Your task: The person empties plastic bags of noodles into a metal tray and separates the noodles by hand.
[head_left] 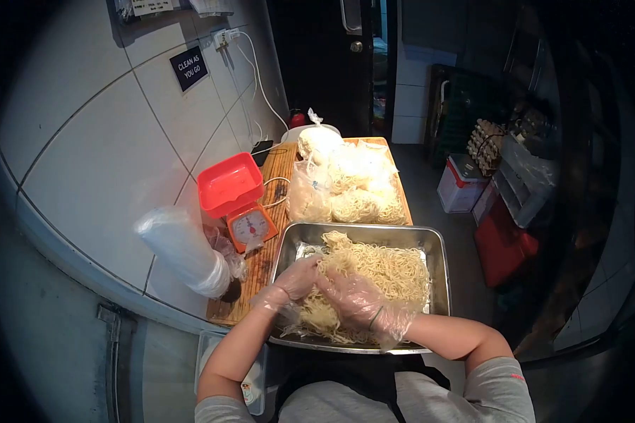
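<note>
A deep metal tray [441, 282] holds a wide heap of pale noodles [395, 271]. Both my hands wear clear plastic gloves and work close together over the tray's left half. My left hand [300, 277] is curled around a clump of noodles from the left side. From the right, my right hand [353, 297] closes on the same clump, its fingertips partly buried in the strands. Some noodles rise above my fingers, and a loose pile lies below my hands near the tray's front left corner.
Bagged noodles [356, 204] sit behind the tray on a wooden table [261, 271]. An orange scale [250, 227] with a red pan [231, 185] stands left, near a roll of plastic bags [183, 250]. Egg trays [485, 146] and a red container [504, 243] are at right.
</note>
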Demonstrator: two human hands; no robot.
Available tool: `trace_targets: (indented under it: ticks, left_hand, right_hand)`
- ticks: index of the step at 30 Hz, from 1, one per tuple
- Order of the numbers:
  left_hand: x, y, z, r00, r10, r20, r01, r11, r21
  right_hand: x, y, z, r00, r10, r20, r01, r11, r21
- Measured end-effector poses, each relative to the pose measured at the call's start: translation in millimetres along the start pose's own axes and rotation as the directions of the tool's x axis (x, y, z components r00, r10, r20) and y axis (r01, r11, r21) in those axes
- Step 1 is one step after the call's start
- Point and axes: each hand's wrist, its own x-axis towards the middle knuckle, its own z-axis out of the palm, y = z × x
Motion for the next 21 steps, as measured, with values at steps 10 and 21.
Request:
trace_targets:
  ticks: [10,21]
  left_hand:
    - [-38,48,-27,0.954,0.295,-0.046,-0.289,0.872,-0.394]
    - [-38,44,-15,0.999,0.034,0.014,-0.037,0.918,0.395]
  right_hand:
    - [13,42,-80,0.892,0.287,0.348,-0.451,0.526,0.721]
    - [11,16,-58,0.997,0.071,-0.012,-0.072,0.996,-0.059]
